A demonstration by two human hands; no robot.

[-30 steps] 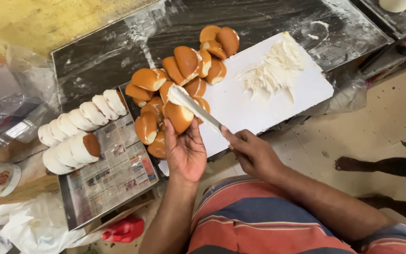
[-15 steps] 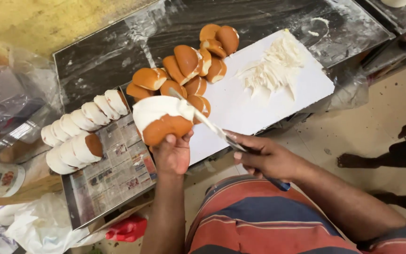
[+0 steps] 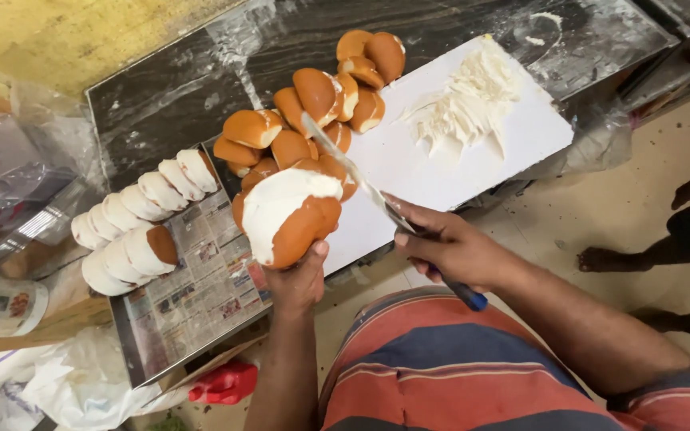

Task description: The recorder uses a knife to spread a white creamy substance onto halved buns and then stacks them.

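In the head view, a split bun (image 3: 289, 217) coated with white cream is gripped from below by the left hand (image 3: 297, 279), held above the near edge of the white board (image 3: 449, 172). A knife (image 3: 361, 179) is clasped by the closed fingers of the right hand (image 3: 449, 251), just right of the bun. Its blade is angled up-left over the bun pile (image 3: 313, 112), passing just beside the bun's right side.
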